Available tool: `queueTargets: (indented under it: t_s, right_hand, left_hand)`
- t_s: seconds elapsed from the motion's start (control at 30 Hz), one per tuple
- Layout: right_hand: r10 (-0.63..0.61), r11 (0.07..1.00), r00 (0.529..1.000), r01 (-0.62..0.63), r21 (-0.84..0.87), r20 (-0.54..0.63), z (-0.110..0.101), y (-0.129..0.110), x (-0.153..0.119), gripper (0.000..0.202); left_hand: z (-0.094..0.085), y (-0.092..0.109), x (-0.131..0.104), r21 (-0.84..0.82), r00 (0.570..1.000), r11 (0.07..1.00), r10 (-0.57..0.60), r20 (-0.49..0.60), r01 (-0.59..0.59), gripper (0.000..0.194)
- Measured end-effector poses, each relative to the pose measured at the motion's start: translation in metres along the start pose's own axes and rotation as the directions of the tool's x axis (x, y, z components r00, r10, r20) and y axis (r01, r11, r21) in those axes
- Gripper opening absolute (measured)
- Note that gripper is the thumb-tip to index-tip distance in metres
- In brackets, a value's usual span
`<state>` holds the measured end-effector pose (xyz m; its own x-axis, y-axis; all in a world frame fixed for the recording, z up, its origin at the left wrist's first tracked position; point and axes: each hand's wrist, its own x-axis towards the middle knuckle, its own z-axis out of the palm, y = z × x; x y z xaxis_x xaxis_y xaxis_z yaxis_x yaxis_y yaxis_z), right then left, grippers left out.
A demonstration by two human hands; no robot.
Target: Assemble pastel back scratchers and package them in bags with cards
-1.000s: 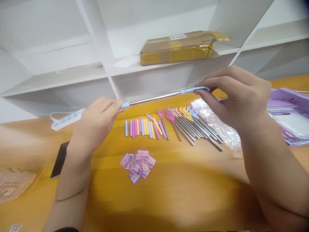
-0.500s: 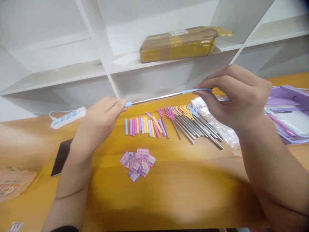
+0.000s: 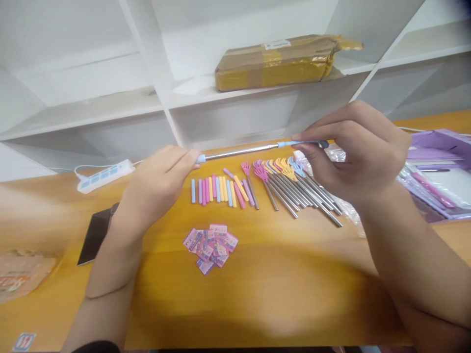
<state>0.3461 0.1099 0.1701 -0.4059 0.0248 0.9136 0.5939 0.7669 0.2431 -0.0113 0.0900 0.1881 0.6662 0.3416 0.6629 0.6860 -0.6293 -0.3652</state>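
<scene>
A telescopic back scratcher (image 3: 243, 151) with a silver rod and light blue ends stretches nearly level above the table. My left hand (image 3: 158, 181) is closed around its blue handle, most of which the fingers hide. At the other end, my right hand (image 3: 353, 147) pinches the blue head between thumb and fingers. Below lie several loose handle sleeves (image 3: 221, 190) in blue, purple, pink and yellow, roughly in a row. To their right several back scratchers (image 3: 301, 191) with coloured claw heads and bare metal rods lie side by side. Small pink and purple printed cards (image 3: 211, 247) form a loose pile nearer me.
A white power strip (image 3: 106, 176) and a dark flat phone-like device (image 3: 96, 235) lie at left, near an orange plastic bag (image 3: 25, 274). Clear plastic wrap (image 3: 351, 215) and a purple box (image 3: 437, 152) are at right. A taped carton (image 3: 275, 63) sits on the white shelf.
My left hand has shifted slightly right with the handle, and the visible metal rod looks a little shorter. The right hand has turned the head slightly, still pinching it.
</scene>
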Motion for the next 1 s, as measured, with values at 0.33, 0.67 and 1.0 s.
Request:
queueTargets:
  t_s: [0.33,0.67,1.0]
  right_hand:
    - [-0.009,1.0,1.0,0.009,-0.011,-0.008,-0.003,-0.007,0.003,0.018]
    - [0.016,0.999,1.0,-0.015,0.037,-0.007,0.003,-0.014,0.002,0.023]
    - [0.019,0.997,1.0,-0.019,0.071,0.0,0.006,-0.023,0.001,0.028]
  left_hand:
    - [-0.001,0.011,0.004,-0.029,0.999,1.0,-0.001,0.043,0.002,0.014]
    - [-0.001,0.015,0.004,0.009,1.0,1.0,0.022,0.014,-0.022,0.016]
    - [0.0,0.02,0.001,-0.08,0.996,0.995,-0.049,0.074,0.055,0.019]
